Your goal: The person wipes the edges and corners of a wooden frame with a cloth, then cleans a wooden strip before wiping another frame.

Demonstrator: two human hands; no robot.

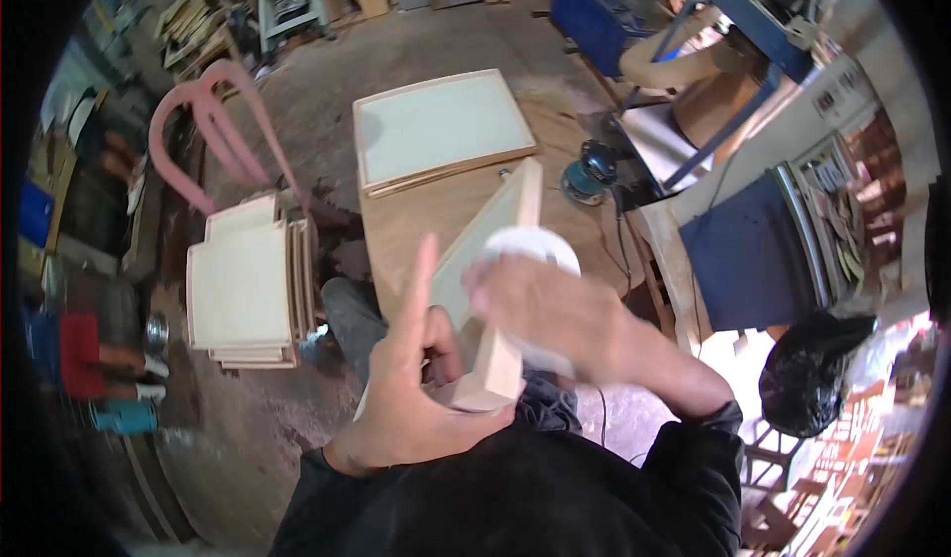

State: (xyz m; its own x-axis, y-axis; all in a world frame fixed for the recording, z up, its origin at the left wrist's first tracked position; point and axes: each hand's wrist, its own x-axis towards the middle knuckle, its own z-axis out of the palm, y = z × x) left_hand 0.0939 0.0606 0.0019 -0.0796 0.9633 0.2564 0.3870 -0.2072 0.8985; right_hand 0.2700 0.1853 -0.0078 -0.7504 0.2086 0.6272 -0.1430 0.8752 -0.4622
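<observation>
A wooden-framed panel with a pale face is tilted on its edge in front of me. My left hand grips its near corner, thumb along the outside, other fingers curled on the panel side and index finger pointing up. My right hand is slightly blurred and lies over the upper frame edge. Under its palm is a white round sheet that looks like a sanding disc, showing on both sides of the hand. The right fingertips reach over toward the panel's face.
Similar framed panels lie on the brown worktable. A teal orbital sander with a cord stands at its right. More panels are stacked on a pink chair at left. A black bag is at right.
</observation>
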